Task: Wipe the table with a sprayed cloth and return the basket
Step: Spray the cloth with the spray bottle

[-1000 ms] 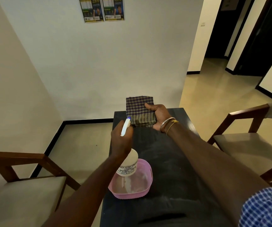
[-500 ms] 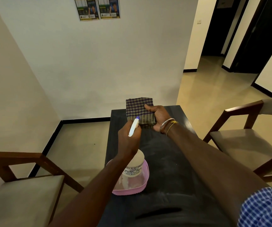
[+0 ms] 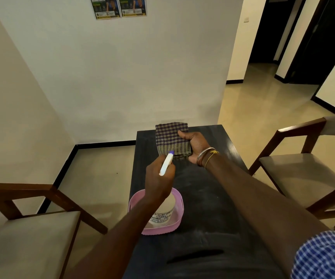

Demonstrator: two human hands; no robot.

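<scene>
My right hand (image 3: 196, 146) holds a folded purple-and-tan checked cloth (image 3: 169, 137) upright above the far end of the black table (image 3: 207, 190), thumb across its front. My left hand (image 3: 158, 182) grips a white spray bottle (image 3: 163, 212) by its neck. The bottle's purple-tipped nozzle (image 3: 167, 162) points at the cloth's lower edge, very close to it. A pink plastic basket (image 3: 175, 226) sits on the table's left side, beneath the bottle; the bottle and my arm hide most of its inside.
Wooden chairs with beige seats stand at the left (image 3: 27, 234) and right (image 3: 311, 170) of the narrow table. A white wall rises behind the table's far end. Tiled floor runs right toward dark doorways (image 3: 273, 37).
My left hand has moved the bottle right and forward, bringing the nozzle from beside the cloth to just in front of its lower edge. The cloth has stayed in my right hand.
</scene>
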